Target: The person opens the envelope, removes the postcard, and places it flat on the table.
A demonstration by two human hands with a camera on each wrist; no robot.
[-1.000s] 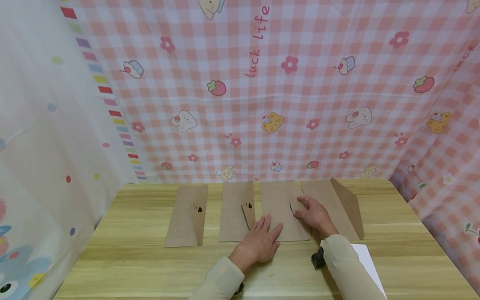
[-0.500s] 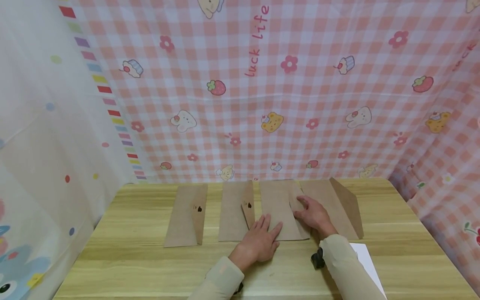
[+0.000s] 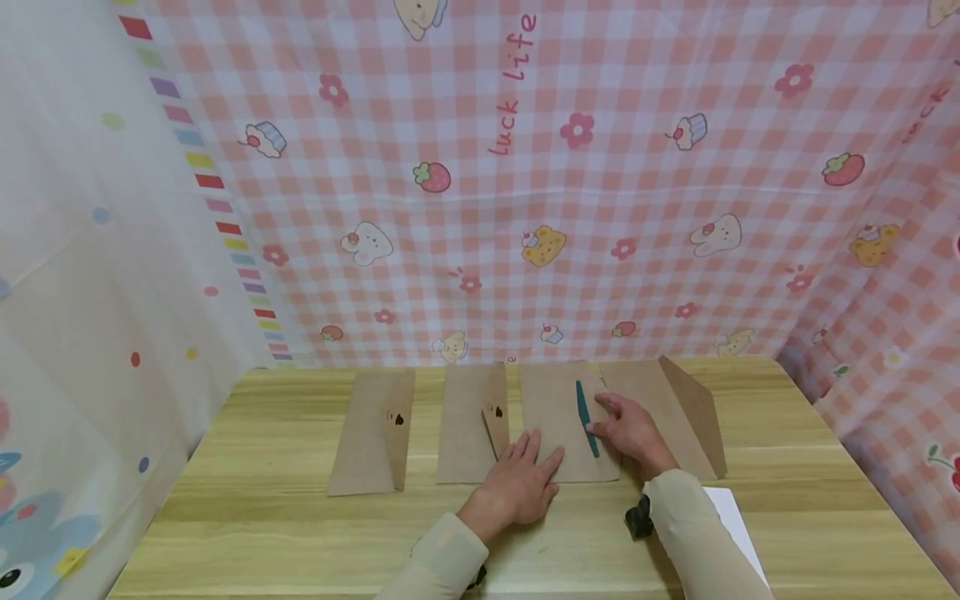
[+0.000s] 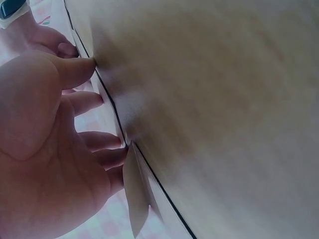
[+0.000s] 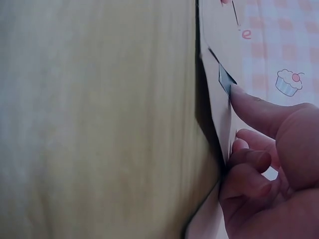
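Observation:
Several brown paper envelopes lie in a row on the table. My left hand (image 3: 517, 479) rests with spread fingers on the lower left of the third envelope (image 3: 551, 417). My right hand (image 3: 630, 429) is at that envelope's right side, its thumb and curled fingers holding the flap. A dark green strip (image 3: 587, 419) shows along the flap's left edge, beside the thumb. In the right wrist view the thumb (image 5: 251, 104) touches a dark green piece (image 5: 225, 78) at the paper's edge. The left wrist view shows the left fingertips at the paper edge.
To the left lie two envelopes with folded flaps and small dark marks, the first envelope (image 3: 371, 433) and the second envelope (image 3: 471, 425). On the right, another envelope (image 3: 645, 392) has its flap spread out. White paper (image 3: 731, 521) sits partly under the right sleeve.
The thin dark line at the third envelope's flap has widened into a long dark green strip. My left hand has stayed in place; the right hand has barely moved.

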